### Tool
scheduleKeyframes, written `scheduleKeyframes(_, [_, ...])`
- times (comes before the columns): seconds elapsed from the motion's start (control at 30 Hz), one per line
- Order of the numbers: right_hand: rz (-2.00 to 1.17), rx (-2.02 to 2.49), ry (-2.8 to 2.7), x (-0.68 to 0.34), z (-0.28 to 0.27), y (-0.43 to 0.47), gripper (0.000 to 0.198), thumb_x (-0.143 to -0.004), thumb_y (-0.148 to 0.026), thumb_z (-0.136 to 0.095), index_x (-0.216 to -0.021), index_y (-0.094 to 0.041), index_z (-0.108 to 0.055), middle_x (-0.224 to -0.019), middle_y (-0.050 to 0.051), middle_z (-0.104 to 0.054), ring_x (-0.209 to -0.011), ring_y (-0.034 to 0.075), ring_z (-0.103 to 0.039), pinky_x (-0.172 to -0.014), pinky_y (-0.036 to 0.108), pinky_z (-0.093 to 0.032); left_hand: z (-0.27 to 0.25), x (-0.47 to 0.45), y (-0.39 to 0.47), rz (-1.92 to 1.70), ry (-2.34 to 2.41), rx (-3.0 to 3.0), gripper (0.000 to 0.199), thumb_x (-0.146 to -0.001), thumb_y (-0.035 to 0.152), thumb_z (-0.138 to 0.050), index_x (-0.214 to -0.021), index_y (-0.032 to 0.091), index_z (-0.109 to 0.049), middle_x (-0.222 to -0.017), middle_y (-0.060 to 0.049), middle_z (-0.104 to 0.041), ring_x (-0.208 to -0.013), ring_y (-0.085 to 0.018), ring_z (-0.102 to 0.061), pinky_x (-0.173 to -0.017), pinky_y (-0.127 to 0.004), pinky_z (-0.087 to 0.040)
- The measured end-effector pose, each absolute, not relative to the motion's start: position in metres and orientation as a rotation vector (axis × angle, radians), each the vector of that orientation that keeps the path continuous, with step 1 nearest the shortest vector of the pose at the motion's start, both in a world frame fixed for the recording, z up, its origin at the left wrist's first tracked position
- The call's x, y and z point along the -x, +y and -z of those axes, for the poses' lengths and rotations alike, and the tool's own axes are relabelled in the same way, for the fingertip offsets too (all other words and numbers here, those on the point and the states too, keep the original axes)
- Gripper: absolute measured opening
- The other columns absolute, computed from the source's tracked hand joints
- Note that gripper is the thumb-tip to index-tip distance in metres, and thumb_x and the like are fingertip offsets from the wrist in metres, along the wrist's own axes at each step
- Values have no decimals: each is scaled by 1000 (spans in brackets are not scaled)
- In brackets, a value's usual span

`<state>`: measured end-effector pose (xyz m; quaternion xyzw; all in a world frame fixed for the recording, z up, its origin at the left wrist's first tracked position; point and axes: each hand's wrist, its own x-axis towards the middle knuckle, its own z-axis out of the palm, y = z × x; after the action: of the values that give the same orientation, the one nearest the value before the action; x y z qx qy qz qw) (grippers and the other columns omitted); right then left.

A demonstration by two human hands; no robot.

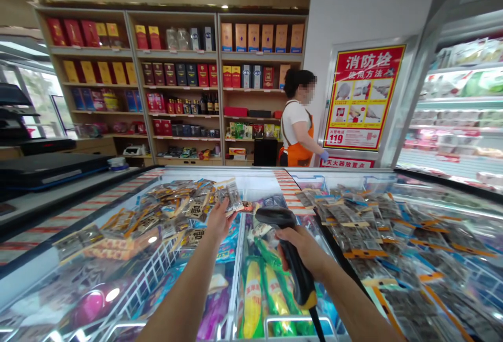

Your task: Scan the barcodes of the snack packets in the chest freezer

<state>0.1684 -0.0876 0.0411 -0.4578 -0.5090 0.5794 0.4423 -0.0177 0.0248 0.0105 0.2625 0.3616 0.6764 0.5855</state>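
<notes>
My left hand (218,221) pinches a small clear-and-beige snack packet (234,191), raised above the freezer. In my right hand (304,247) is a black barcode scanner (276,217) with yellow trim near the base of its handle and a cable running down. Its head points left, toward the packet, with a gap between them. Beyond my left hand, similar packets (147,220) lie in a loose pile on the freezer's glass top. Under my right hand, yellow corn packs (252,297) in green wrapping rest inside the freezer.
More snack packets (353,221) are spread over the right glass top. White wire baskets (151,274) divide the freezer. A person (297,127) in an orange apron stands behind it, near shelves (178,55) of boxes. A dark counter device (51,169) sits at left.
</notes>
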Motion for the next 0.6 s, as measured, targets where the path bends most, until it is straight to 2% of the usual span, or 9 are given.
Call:
scheduleKeyframes(0.13, [-1473,1152,-1268,-166,-44,-91,18,-68,-32,-47,-64,-14,-49,-42,-3,-52,-31,10,-48,-30,18,-30,-10,18,25,-1586,838,-604,6,-72,22,-54,-78,25,-52,-100,-1,-57,-89,-15,-54,-72,-28,-46])
scheduleKeyframes(0.43, [-1421,1231,-1307,-164,-45,-91,19,-67,-32,-50,-59,-15,-47,-41,-3,-52,-30,9,-47,-31,19,-32,-6,20,30,-1587,857,-602,11,-72,23,-54,-82,24,-52,-100,-1,-55,-81,-12,-55,-66,-26,-47])
scheduleKeyframes(0.6, [-1446,1218,-1247,-165,-46,-93,19,-67,-32,-48,-60,-15,-48,-41,-3,-51,-30,9,-46,-31,20,-31,-8,19,29,-1605,852,-589,9,-73,22,-53,-81,24,-52,-101,-2,-55,-83,-13,-54,-66,-26,-47])
